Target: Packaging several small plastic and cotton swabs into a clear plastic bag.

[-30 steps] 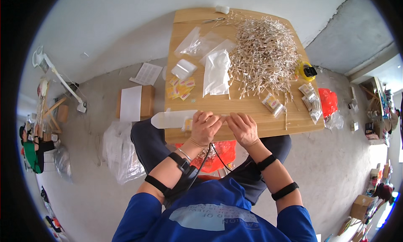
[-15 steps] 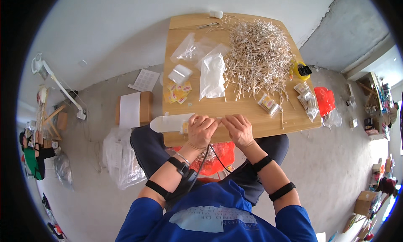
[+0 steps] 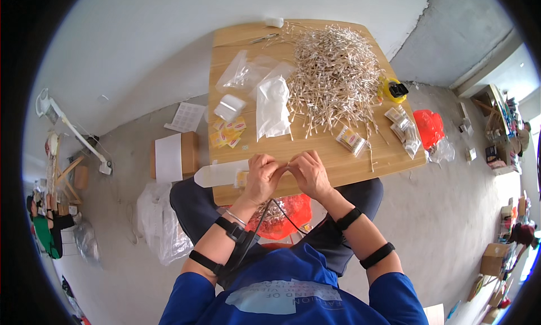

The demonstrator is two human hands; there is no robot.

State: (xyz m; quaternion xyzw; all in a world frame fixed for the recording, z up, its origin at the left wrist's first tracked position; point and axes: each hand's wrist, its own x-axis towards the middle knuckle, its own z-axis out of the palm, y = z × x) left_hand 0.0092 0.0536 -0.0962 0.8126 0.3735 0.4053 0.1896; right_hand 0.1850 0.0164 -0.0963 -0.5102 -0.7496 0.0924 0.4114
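Pinching together at the near desk [image 3: 389, 156] edge, the left hand [image 3: 262, 177] and right hand [image 3: 309, 173] meet fingertip to fingertip on something too small to identify; its long axis cannot be told. Beyond the fingers lies the cotton swab heap [image 3: 335, 71].

1 head-worn fisheye camera looked steeply down from above my shoulders at the wooden table [image 3: 315, 150], which sat at arm's length. My forearms entered from the lower edge; straight edges bent toward the dark circular rim.
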